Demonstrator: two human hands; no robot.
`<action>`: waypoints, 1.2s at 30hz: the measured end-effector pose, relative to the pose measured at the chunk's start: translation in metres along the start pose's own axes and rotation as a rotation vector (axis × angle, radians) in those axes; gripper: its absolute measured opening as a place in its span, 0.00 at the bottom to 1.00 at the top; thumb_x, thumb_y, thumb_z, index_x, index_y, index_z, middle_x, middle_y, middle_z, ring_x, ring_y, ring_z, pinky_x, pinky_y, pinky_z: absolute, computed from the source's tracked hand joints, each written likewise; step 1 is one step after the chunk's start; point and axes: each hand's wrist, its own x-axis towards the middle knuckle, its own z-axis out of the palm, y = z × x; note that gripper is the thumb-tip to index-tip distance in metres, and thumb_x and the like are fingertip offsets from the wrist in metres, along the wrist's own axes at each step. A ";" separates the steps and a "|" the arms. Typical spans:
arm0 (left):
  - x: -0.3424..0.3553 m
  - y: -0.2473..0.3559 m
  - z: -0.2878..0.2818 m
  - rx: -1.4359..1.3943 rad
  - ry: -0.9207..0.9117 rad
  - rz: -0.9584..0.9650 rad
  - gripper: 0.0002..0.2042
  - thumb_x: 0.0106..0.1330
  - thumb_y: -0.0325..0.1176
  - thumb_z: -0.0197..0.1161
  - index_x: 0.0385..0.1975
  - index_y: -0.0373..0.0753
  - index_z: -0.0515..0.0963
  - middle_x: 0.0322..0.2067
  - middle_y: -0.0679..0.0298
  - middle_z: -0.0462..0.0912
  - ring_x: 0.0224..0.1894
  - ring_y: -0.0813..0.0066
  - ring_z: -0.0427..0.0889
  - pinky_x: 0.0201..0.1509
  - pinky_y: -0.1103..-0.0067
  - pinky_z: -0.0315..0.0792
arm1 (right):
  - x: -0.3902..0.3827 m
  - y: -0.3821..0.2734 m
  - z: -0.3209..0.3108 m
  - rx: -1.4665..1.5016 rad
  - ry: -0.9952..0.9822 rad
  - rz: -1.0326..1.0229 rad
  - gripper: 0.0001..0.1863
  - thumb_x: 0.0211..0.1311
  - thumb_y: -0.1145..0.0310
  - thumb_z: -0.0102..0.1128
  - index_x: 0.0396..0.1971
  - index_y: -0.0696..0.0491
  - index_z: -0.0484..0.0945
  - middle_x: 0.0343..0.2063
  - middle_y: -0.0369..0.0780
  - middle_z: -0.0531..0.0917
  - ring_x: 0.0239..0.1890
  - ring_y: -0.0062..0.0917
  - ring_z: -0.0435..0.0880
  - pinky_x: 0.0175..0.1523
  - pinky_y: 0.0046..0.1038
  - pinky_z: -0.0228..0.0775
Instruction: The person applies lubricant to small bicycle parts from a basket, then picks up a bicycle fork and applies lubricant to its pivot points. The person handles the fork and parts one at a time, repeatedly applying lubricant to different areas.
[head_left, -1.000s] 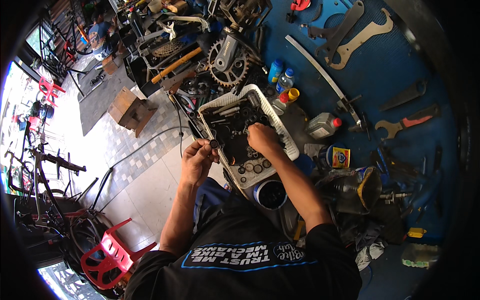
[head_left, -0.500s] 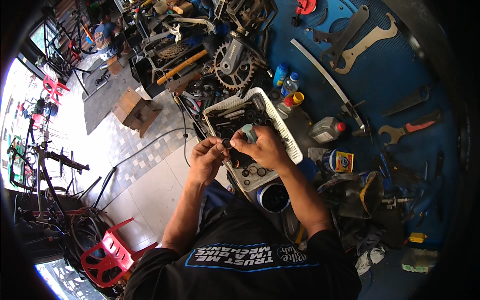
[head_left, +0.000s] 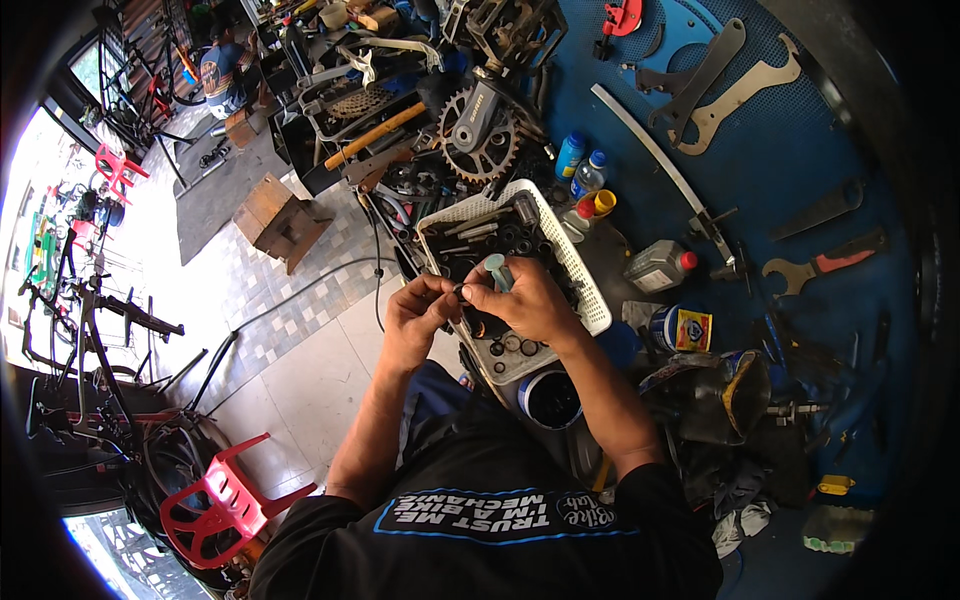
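Observation:
Over a white plastic basket (head_left: 573, 262), my left hand (head_left: 412, 322) and my right hand (head_left: 532, 302) meet at the fingertips. Both pinch a small dark ring (head_left: 460, 291), seen nearly edge-on and partly covered by fingers. A pale grey-green tool with a round flat end (head_left: 495, 263), like a syringe plunger, is also tucked in my right hand; its lower part is hidden by the fingers. Beneath the hands the basket holds dark metal parts, and several loose rings (head_left: 513, 343) lie at its near end.
A chainring with crank (head_left: 478, 125) and piled bike parts stand beyond the basket. Bottles (head_left: 588, 175) and a grey jug (head_left: 656, 267) line its right side; an open tub (head_left: 550, 398) sits nearer me. Tools hang on a blue board (head_left: 690, 60). A person (head_left: 222, 75) is far left.
The ring has turned from face-on to nearly edge-on between my fingertips. The whole view has shifted slightly, so surroundings appear a little further right.

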 end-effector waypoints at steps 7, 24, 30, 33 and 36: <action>0.001 0.007 0.006 0.148 0.048 0.093 0.05 0.72 0.28 0.67 0.39 0.34 0.78 0.31 0.68 0.83 0.32 0.84 0.79 0.39 0.82 0.74 | -0.003 0.004 0.003 -0.061 0.009 -0.014 0.13 0.62 0.65 0.71 0.38 0.59 0.83 0.29 0.45 0.87 0.33 0.30 0.87 0.43 0.33 0.78; 0.011 0.032 0.008 0.332 -0.104 0.026 0.08 0.75 0.31 0.64 0.41 0.31 0.78 0.32 0.63 0.85 0.33 0.80 0.83 0.40 0.80 0.77 | -0.009 -0.016 -0.003 -0.166 -0.016 -0.078 0.11 0.63 0.66 0.71 0.36 0.58 0.82 0.27 0.40 0.85 0.31 0.25 0.85 0.40 0.30 0.76; 0.008 0.040 0.018 0.190 -0.060 -0.015 0.07 0.74 0.29 0.66 0.42 0.31 0.80 0.33 0.62 0.86 0.34 0.78 0.84 0.40 0.80 0.78 | -0.006 -0.012 -0.012 -0.027 0.009 -0.013 0.12 0.66 0.62 0.71 0.36 0.57 0.85 0.29 0.40 0.87 0.35 0.23 0.85 0.45 0.29 0.76; 0.003 0.045 0.031 0.336 0.009 0.013 0.07 0.73 0.27 0.66 0.42 0.30 0.80 0.34 0.61 0.86 0.33 0.77 0.85 0.40 0.79 0.79 | -0.006 -0.022 -0.012 -0.135 0.045 -0.025 0.13 0.68 0.61 0.70 0.35 0.57 0.85 0.29 0.40 0.88 0.35 0.23 0.86 0.44 0.29 0.77; 0.000 0.049 0.041 0.586 0.050 0.064 0.07 0.73 0.27 0.67 0.43 0.29 0.79 0.34 0.60 0.86 0.33 0.76 0.85 0.40 0.79 0.80 | -0.007 -0.031 -0.011 -0.243 0.073 -0.020 0.13 0.68 0.61 0.70 0.35 0.57 0.85 0.28 0.38 0.88 0.34 0.23 0.86 0.43 0.30 0.77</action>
